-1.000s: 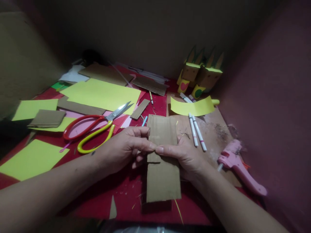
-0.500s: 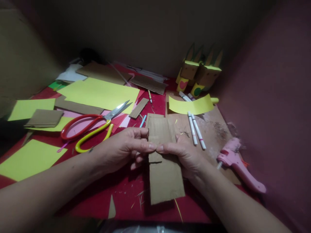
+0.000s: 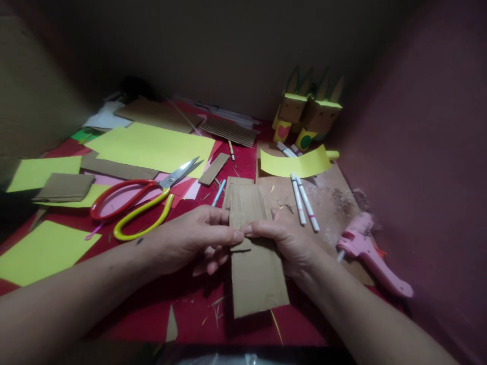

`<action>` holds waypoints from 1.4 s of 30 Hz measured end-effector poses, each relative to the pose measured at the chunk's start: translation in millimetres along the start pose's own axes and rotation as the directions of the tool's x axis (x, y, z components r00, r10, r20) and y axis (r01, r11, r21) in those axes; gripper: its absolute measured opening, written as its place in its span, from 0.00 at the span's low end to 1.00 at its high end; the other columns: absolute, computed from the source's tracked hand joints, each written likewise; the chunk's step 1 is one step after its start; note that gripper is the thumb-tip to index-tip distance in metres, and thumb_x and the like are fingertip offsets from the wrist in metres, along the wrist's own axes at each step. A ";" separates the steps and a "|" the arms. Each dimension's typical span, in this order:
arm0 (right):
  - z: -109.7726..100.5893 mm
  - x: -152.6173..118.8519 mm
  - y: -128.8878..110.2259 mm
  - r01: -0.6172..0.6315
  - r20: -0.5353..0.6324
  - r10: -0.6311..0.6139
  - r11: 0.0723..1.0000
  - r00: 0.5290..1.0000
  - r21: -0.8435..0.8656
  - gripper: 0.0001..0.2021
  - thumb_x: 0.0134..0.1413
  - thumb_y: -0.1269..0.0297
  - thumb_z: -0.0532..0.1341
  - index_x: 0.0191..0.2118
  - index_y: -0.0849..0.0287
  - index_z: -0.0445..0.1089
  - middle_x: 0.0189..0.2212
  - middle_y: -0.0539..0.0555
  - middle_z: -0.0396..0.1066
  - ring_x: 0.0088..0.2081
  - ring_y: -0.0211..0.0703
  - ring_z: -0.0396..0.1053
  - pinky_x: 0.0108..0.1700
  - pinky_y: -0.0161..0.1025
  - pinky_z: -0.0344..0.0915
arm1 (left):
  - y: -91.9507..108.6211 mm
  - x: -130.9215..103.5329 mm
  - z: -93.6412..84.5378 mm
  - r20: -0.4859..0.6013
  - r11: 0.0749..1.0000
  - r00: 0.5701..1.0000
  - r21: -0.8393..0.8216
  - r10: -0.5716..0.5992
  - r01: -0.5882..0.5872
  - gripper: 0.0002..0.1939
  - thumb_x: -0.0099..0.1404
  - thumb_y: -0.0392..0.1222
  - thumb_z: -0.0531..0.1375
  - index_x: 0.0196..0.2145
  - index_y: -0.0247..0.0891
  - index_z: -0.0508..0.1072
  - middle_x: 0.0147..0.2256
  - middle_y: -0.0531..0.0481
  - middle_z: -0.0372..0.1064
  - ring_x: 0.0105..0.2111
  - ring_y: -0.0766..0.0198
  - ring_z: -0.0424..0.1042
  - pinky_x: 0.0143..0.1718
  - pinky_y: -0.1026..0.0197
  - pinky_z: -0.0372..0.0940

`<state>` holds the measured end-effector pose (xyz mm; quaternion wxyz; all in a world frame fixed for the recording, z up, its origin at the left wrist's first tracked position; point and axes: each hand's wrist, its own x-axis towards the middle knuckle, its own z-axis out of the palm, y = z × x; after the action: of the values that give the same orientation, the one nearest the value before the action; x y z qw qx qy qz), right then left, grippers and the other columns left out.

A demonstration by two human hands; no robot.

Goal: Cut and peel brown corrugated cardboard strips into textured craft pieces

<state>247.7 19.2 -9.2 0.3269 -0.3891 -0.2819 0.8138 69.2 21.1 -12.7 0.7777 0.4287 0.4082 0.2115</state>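
A long brown cardboard strip (image 3: 258, 279) is held above the red table, with a smaller cardboard piece lying across its left part. My left hand (image 3: 207, 233) grips the left edge, thumb on top and fingers partly beneath. On the other side my right hand (image 3: 292, 243) clasps the strip, its thumb pressing the face close to the left thumb; its other fingers are mostly hidden underneath. Left of my hands lie large scissors (image 3: 167, 190) with one red and one yellow handle, blades apart.
A pink glue gun (image 3: 371, 253) and several white markers (image 3: 304, 203) lie on a board (image 3: 327, 195) at the right. Cardboard figures (image 3: 308, 114) stand at the back right. Yellow paper sheets (image 3: 152, 147) and cardboard scraps cover the left side.
My thumbs have shifted slightly on the cardboard, and the small piece is more covered by them. The whole view has moved a little; nothing was let go.
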 end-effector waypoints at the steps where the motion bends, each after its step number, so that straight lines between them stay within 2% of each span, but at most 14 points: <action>1: 0.1 0.1 -0.3 0.003 0.006 -0.003 1.000 1.000 0.001 0.18 0.31 0.73 0.67 0.36 0.66 0.73 0.22 0.52 0.74 0.22 0.41 0.70 0.29 0.40 0.69 | 1.1 -0.6 1.0 -0.006 1.000 1.000 0.022 0.004 -0.004 0.09 0.57 0.45 0.65 0.27 0.38 0.71 0.15 0.57 0.63 0.12 0.71 0.63 0.09 0.74 0.54; 5: -2.6 1.8 -0.7 0.035 0.006 -0.035 0.999 0.999 0.008 0.19 0.32 0.71 0.69 0.37 0.65 0.74 0.23 0.51 0.74 0.23 0.40 0.70 0.28 0.38 0.69 | 15.9 -10.4 2.2 -0.068 0.947 0.997 0.321 0.021 0.001 0.10 0.60 0.47 0.63 0.29 0.38 0.70 0.18 0.57 0.64 0.16 0.70 0.65 0.14 0.72 0.56; 8: -4.8 2.5 -1.3 0.038 -0.041 -0.039 0.999 0.998 -0.015 0.18 0.31 0.69 0.71 0.35 0.64 0.74 0.24 0.51 0.74 0.24 0.40 0.70 0.29 0.38 0.69 | 31.1 -23.8 -10.0 -0.238 0.763 0.960 0.645 0.151 0.040 0.13 0.63 0.53 0.58 0.32 0.40 0.68 0.23 0.54 0.70 0.21 0.65 0.69 0.21 0.66 0.62; 10: -5.1 2.3 -2.2 0.035 -0.062 -0.036 0.999 0.997 -0.028 0.18 0.30 0.69 0.72 0.34 0.63 0.73 0.24 0.51 0.74 0.24 0.39 0.70 0.29 0.38 0.69 | 37.3 -33.1 -26.6 -0.335 0.479 0.826 0.873 0.454 0.091 0.13 0.63 0.54 0.56 0.33 0.41 0.68 0.24 0.55 0.69 0.23 0.64 0.68 0.23 0.66 0.60; 12: -4.8 1.8 -3.0 0.044 -0.065 -0.046 0.999 0.997 -0.031 0.17 0.29 0.69 0.73 0.32 0.62 0.73 0.24 0.50 0.74 0.24 0.39 0.70 0.29 0.38 0.69 | 38.4 -41.2 -46.0 -0.295 0.160 0.654 0.952 0.697 0.259 0.10 0.62 0.50 0.56 0.34 0.41 0.70 0.27 0.54 0.67 0.26 0.64 0.66 0.26 0.65 0.57; 15: -4.4 1.3 -3.5 0.062 -0.063 -0.063 0.998 0.996 -0.024 0.17 0.29 0.70 0.73 0.32 0.61 0.73 0.24 0.50 0.74 0.24 0.39 0.70 0.29 0.38 0.69 | 30.9 -49.3 -68.6 -0.256 -0.035 0.645 0.915 0.720 0.401 0.09 0.60 0.49 0.56 0.29 0.42 0.69 0.24 0.56 0.61 0.23 0.66 0.59 0.21 0.65 0.51; 17: -4.9 1.7 -3.2 0.071 -0.058 -0.073 0.997 0.996 -0.022 0.18 0.28 0.70 0.73 0.33 0.61 0.73 0.25 0.50 0.74 0.24 0.39 0.70 0.29 0.38 0.69 | 22.4 -51.9 -76.6 -0.209 -0.121 0.694 0.910 0.689 0.396 0.07 0.61 0.44 0.54 0.29 0.42 0.68 0.23 0.58 0.58 0.21 0.69 0.57 0.21 0.66 0.49; 19: -6.0 2.5 -2.5 0.074 -0.058 -0.076 0.997 0.995 -0.027 0.18 0.28 0.70 0.73 0.33 0.62 0.74 0.25 0.51 0.74 0.24 0.39 0.70 0.29 0.37 0.69 | 14.6 -52.5 -82.3 -0.170 -0.173 0.705 0.906 0.688 0.387 0.05 0.61 0.40 0.52 0.31 0.42 0.67 0.23 0.59 0.57 0.20 0.70 0.57 0.22 0.66 0.50; 26: -8.3 1.4 -3.6 0.107 -0.044 -0.111 0.992 0.993 -0.073 0.17 0.33 0.68 0.71 0.36 0.63 0.75 0.26 0.53 0.75 0.26 0.43 0.72 0.29 0.39 0.71 | 13.5 -53.1 -98.1 -0.182 -0.095 0.722 0.941 0.668 0.326 0.14 0.66 0.49 0.52 0.39 0.37 0.71 0.35 0.41 0.70 0.32 0.55 0.69 0.30 0.57 0.61; 29: -8.3 -1.4 -7.6 0.141 -0.092 -0.146 0.988 0.985 -0.066 0.21 0.32 0.68 0.71 0.39 0.62 0.74 0.25 0.52 0.75 0.25 0.43 0.72 0.28 0.40 0.71 | 18.1 -50.2 -80.7 -0.161 -0.029 0.736 0.971 0.657 0.238 0.14 0.67 0.46 0.49 0.38 0.37 0.71 0.35 0.43 0.71 0.32 0.56 0.69 0.32 0.57 0.61; 31: -8.8 -1.8 -9.6 0.148 -0.133 -0.156 0.987 0.979 -0.069 0.26 0.30 0.69 0.72 0.43 0.61 0.73 0.24 0.52 0.74 0.24 0.44 0.71 0.27 0.40 0.71 | 20.0 -43.7 -61.7 -0.161 0.023 0.793 0.983 0.587 0.182 0.13 0.68 0.47 0.50 0.38 0.39 0.71 0.33 0.45 0.72 0.30 0.58 0.70 0.31 0.58 0.60; 35: -10.0 1.6 -10.3 0.161 -0.131 -0.169 0.984 0.977 -0.074 0.29 0.31 0.69 0.72 0.47 0.60 0.72 0.26 0.52 0.75 0.24 0.44 0.71 0.29 0.42 0.71 | 20.3 -20.5 -30.8 -0.206 -0.007 0.863 0.972 0.461 0.236 0.14 0.66 0.49 0.51 0.37 0.40 0.71 0.31 0.44 0.73 0.30 0.53 0.71 0.27 0.57 0.58; 38: -9.6 3.6 -9.9 0.198 -0.101 -0.204 0.978 0.974 -0.069 0.28 0.33 0.69 0.71 0.47 0.59 0.71 0.28 0.52 0.76 0.26 0.44 0.72 0.31 0.42 0.72 | 20.5 -4.4 -25.8 -0.295 0.061 0.882 0.954 0.367 0.294 0.11 0.60 0.49 0.55 0.29 0.40 0.71 0.25 0.44 0.71 0.25 0.53 0.70 0.25 0.56 0.55; 42: -9.4 2.9 -10.5 0.188 -0.086 -0.194 0.980 0.977 -0.066 0.23 0.31 0.69 0.72 0.41 0.60 0.73 0.26 0.52 0.75 0.24 0.42 0.71 0.31 0.41 0.71 | 26.6 -0.7 -35.2 -0.361 0.256 0.898 0.919 0.250 0.299 0.09 0.56 0.44 0.56 0.21 0.40 0.67 0.21 0.47 0.69 0.21 0.59 0.69 0.22 0.59 0.56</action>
<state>257.3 29.9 -8.1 0.4048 -0.4065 -0.3259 0.7514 40.6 52.5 -0.6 0.2414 0.7457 0.6209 -0.0042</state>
